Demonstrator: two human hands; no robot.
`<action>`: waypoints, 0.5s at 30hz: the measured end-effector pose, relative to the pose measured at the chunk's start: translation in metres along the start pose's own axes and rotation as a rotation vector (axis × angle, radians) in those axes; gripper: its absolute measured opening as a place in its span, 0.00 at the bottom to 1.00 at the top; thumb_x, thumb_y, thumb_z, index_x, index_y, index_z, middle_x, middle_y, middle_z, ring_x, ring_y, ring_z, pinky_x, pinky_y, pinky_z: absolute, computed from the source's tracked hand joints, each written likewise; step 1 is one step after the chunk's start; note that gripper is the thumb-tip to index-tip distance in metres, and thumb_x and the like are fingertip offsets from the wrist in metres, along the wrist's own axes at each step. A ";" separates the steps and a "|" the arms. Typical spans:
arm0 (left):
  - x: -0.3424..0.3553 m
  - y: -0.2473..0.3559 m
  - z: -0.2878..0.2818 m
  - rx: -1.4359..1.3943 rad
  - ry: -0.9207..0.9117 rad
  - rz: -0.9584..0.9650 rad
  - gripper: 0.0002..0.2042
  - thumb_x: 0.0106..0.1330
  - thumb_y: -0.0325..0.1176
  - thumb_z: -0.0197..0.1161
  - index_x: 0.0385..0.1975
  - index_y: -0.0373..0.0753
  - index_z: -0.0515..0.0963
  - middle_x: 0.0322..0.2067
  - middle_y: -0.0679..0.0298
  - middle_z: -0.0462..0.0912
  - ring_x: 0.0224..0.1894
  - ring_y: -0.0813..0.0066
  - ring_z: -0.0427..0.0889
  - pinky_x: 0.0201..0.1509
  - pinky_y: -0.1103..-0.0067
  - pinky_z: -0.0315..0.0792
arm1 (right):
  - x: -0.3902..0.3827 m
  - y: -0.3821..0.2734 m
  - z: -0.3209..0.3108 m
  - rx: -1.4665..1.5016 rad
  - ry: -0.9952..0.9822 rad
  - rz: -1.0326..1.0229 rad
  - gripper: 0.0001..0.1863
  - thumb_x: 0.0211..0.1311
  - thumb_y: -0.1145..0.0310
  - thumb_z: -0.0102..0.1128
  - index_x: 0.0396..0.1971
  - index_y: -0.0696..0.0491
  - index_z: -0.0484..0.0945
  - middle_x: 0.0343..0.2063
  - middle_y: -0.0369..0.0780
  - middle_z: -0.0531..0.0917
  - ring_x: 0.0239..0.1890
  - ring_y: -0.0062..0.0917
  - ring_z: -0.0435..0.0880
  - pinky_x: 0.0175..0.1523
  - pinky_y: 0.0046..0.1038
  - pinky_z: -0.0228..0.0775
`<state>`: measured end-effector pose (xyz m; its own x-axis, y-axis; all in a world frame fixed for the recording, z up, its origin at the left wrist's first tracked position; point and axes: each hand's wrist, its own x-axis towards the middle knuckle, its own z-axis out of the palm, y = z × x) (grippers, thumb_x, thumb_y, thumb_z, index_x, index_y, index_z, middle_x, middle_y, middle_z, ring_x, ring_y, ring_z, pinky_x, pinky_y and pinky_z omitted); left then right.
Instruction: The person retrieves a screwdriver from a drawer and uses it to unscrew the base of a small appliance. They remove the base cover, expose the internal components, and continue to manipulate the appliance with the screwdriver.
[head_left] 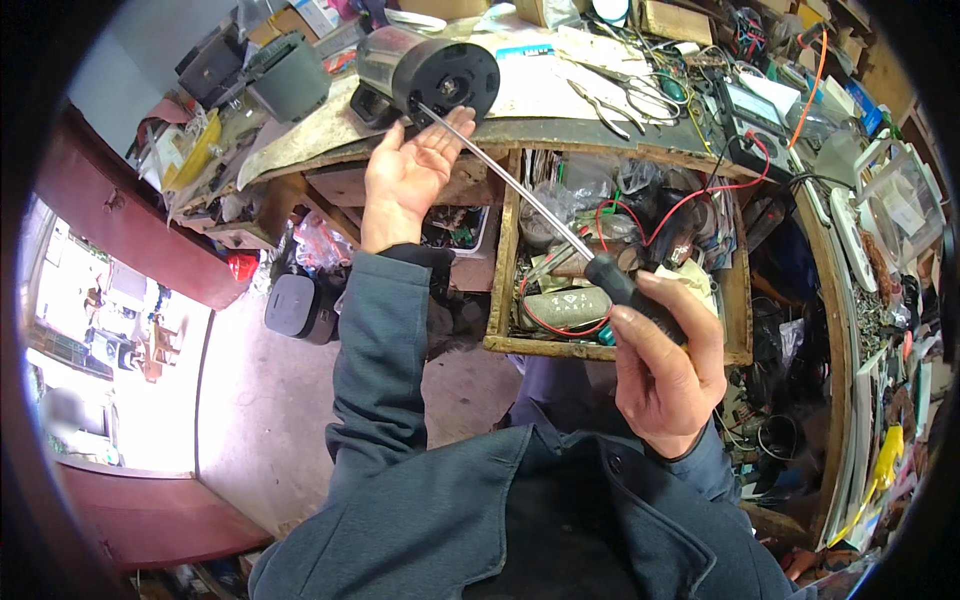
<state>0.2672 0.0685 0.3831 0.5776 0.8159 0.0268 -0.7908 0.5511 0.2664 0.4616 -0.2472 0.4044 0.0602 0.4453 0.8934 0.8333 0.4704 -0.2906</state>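
An electric kettle (400,62) with a shiny metal body lies on its side on the workbench, its round black base (462,72) turned toward me. My left hand (408,180) is palm up just below the base, fingers stretched out and reaching its lower edge; whether they bear any weight I cannot tell. In my right hand (665,360) is the black handle of a long screwdriver (530,200). Its metal shaft slants up and left, and the tip meets the rim of the kettle's base. The exact spot under the tip is too small to make out.
An open wooden drawer (500,290) below the bench holds a cylinder, bags and red wire. Pliers (605,105) and a meter (755,115) with leads lie on the bench. Dark bins (290,75) stand at far left, a black box (300,308) on the floor.
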 end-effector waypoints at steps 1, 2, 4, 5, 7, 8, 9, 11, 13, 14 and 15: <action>-0.001 0.002 -0.002 -0.002 -0.018 -0.047 0.36 0.83 0.50 0.33 0.72 0.16 0.47 0.72 0.31 0.55 0.74 0.37 0.60 0.72 0.60 0.72 | -0.001 0.001 -0.001 -0.004 0.009 -0.018 0.21 0.49 0.82 0.75 0.46 0.50 0.88 0.50 0.49 0.82 0.45 0.38 0.87 0.48 0.31 0.83; 0.000 0.002 -0.003 0.042 0.029 0.005 0.36 0.83 0.51 0.33 0.72 0.17 0.48 0.72 0.32 0.56 0.74 0.38 0.61 0.66 0.64 0.77 | -0.002 0.000 0.000 0.017 0.004 -0.003 0.19 0.49 0.83 0.73 0.43 0.51 0.89 0.49 0.48 0.82 0.45 0.38 0.87 0.49 0.31 0.82; -0.002 -0.009 0.013 0.128 0.122 0.100 0.37 0.83 0.52 0.34 0.73 0.18 0.49 0.72 0.33 0.57 0.73 0.38 0.64 0.54 0.72 0.85 | -0.006 0.001 -0.001 0.019 -0.007 0.013 0.19 0.49 0.84 0.73 0.43 0.51 0.88 0.49 0.48 0.82 0.46 0.38 0.87 0.50 0.32 0.82; -0.001 -0.009 0.010 0.099 0.126 0.071 0.37 0.83 0.53 0.34 0.73 0.19 0.49 0.72 0.33 0.58 0.73 0.39 0.64 0.50 0.75 0.85 | -0.009 0.002 -0.003 0.019 -0.013 0.021 0.19 0.49 0.84 0.73 0.43 0.51 0.88 0.49 0.48 0.82 0.46 0.39 0.87 0.51 0.32 0.81; -0.001 -0.005 0.009 0.045 0.134 0.023 0.37 0.83 0.54 0.34 0.73 0.20 0.50 0.72 0.35 0.59 0.72 0.39 0.65 0.41 0.80 0.86 | -0.013 0.001 -0.006 0.011 -0.002 0.040 0.20 0.49 0.84 0.73 0.43 0.51 0.88 0.49 0.48 0.82 0.47 0.38 0.86 0.52 0.32 0.81; 0.000 -0.004 0.008 0.049 0.144 0.038 0.37 0.83 0.54 0.34 0.73 0.20 0.51 0.72 0.35 0.60 0.72 0.40 0.67 0.40 0.79 0.85 | -0.015 0.000 -0.007 0.007 0.003 0.049 0.20 0.48 0.85 0.73 0.43 0.51 0.88 0.49 0.48 0.82 0.47 0.38 0.86 0.53 0.32 0.80; -0.001 -0.008 0.010 0.072 0.152 0.065 0.37 0.83 0.53 0.33 0.72 0.20 0.52 0.72 0.35 0.60 0.71 0.39 0.68 0.43 0.78 0.85 | -0.016 -0.001 -0.008 0.013 0.004 0.061 0.20 0.48 0.85 0.73 0.43 0.51 0.88 0.49 0.48 0.82 0.48 0.38 0.86 0.53 0.32 0.80; -0.001 -0.016 0.015 0.119 0.168 0.117 0.36 0.83 0.52 0.32 0.72 0.19 0.52 0.71 0.34 0.60 0.70 0.39 0.69 0.48 0.74 0.85 | -0.019 -0.002 -0.010 0.026 0.006 0.086 0.21 0.46 0.86 0.73 0.42 0.51 0.88 0.49 0.48 0.82 0.48 0.38 0.86 0.53 0.32 0.80; -0.002 -0.002 -0.002 0.071 0.071 0.030 0.34 0.84 0.48 0.33 0.70 0.17 0.53 0.70 0.32 0.61 0.68 0.38 0.71 0.58 0.68 0.82 | -0.024 -0.004 -0.017 0.009 -0.017 0.082 0.22 0.45 0.86 0.73 0.42 0.51 0.88 0.50 0.48 0.82 0.48 0.38 0.86 0.53 0.32 0.80; -0.001 0.005 -0.012 0.048 0.023 -0.012 0.33 0.84 0.46 0.33 0.69 0.16 0.54 0.69 0.31 0.62 0.67 0.37 0.72 0.63 0.65 0.81 | -0.025 -0.005 -0.019 0.002 -0.029 0.079 0.22 0.44 0.87 0.73 0.42 0.51 0.87 0.50 0.48 0.82 0.47 0.38 0.86 0.52 0.32 0.80; -0.001 0.002 -0.009 0.068 0.048 0.020 0.31 0.84 0.44 0.34 0.68 0.15 0.56 0.68 0.31 0.63 0.67 0.38 0.72 0.66 0.63 0.78 | -0.028 -0.005 -0.020 0.014 -0.032 0.095 0.22 0.45 0.87 0.72 0.42 0.51 0.87 0.50 0.48 0.82 0.47 0.38 0.86 0.52 0.32 0.80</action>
<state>0.2634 0.0698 0.3751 0.5505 0.8347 -0.0131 -0.7855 0.5232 0.3307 0.4664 -0.2771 0.3880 0.1203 0.5124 0.8503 0.8170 0.4354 -0.3780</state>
